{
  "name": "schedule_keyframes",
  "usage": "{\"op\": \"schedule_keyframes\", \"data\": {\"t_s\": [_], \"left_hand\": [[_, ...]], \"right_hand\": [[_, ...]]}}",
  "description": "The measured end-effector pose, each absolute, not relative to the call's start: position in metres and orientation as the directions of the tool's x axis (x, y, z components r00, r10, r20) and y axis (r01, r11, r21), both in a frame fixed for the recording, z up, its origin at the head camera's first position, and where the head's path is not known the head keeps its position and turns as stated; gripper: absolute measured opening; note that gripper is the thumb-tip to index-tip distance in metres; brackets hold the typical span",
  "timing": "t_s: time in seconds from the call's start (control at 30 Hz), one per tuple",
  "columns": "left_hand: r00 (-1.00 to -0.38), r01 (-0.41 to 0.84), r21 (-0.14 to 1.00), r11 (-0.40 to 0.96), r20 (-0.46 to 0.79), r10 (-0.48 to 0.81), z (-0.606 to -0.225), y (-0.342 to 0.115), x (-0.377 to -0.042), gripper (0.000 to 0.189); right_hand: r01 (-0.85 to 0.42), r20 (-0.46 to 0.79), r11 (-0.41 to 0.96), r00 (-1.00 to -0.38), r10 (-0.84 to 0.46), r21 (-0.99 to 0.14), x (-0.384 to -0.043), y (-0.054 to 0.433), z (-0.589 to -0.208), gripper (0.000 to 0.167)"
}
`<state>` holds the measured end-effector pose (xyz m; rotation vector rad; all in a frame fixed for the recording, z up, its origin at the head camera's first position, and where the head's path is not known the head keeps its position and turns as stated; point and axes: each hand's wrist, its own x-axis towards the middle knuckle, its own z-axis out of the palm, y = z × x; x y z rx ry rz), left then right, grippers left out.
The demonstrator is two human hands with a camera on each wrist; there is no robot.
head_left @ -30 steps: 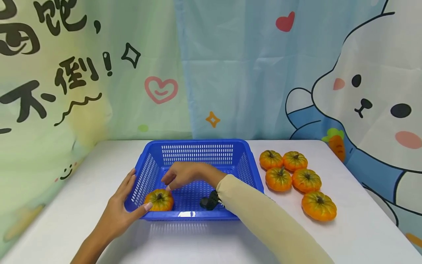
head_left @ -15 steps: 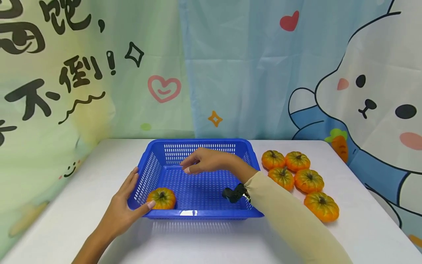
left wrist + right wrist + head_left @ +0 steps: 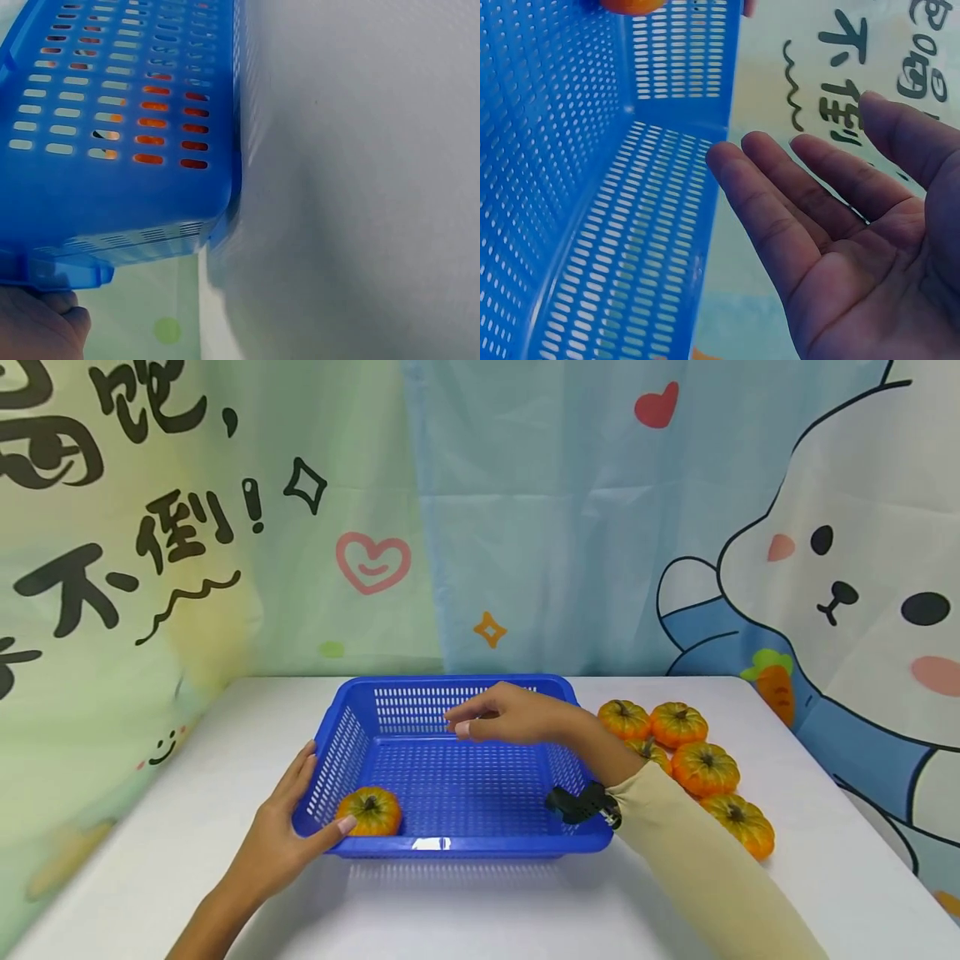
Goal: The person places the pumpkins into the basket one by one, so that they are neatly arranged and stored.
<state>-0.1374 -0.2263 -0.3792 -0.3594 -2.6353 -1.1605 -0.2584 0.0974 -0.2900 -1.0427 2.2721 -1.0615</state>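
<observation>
A blue plastic basket with slotted walls stands on the white table. One small orange-and-green pumpkin sits inside at its front left corner. My left hand holds that corner, thumb over the front rim and fingers along the left side; the left wrist view shows part of this hand at the basket rim. Above the rear right part of the basket hovers my right hand, holding nothing. In the right wrist view its fingers are loosely extended and apart from the basket wall.
Several more pumpkins lie grouped on the table right of the basket, partly hidden behind my right forearm. A black wrist strap piece hangs by the right cuff. Behind the table hangs a printed curtain.
My right hand has risen from beside the pumpkin in the basket and moved right and back. The left hand keeps its hold on the basket, and the pumpkin stays in the corner.
</observation>
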Motion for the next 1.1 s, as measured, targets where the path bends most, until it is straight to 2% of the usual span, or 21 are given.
{"op": "schedule_keyframes", "data": {"t_s": [0.23,0.47,0.7,1.1], "left_hand": [[-0.939,0.319,0.687,0.653,0.321,0.122,-0.382,-0.227,-0.138,0.093],[-0.942,0.313,0.682,0.661,0.313,0.123,-0.381,-0.225,-0.138,0.093],[-0.945,0.305,0.686,0.660,0.307,0.117,-0.380,-0.224,-0.138,0.093],[-0.939,0.318,0.685,0.656,0.324,0.117,-0.380,-0.223,-0.138,0.093]], "right_hand": [[-0.468,-0.005,0.405,-0.650,-0.760,-0.786,-0.249,0.121,-0.283,0.040],[-0.391,-0.016,0.406,-0.703,-0.711,-0.826,-0.242,0.147,-0.283,0.041],[-0.415,0.049,0.404,-0.744,-0.666,-0.816,-0.237,0.168,-0.285,0.042],[-0.353,0.059,0.448,-0.833,-0.550,-0.821,-0.221,0.201,-0.292,0.038]]}}
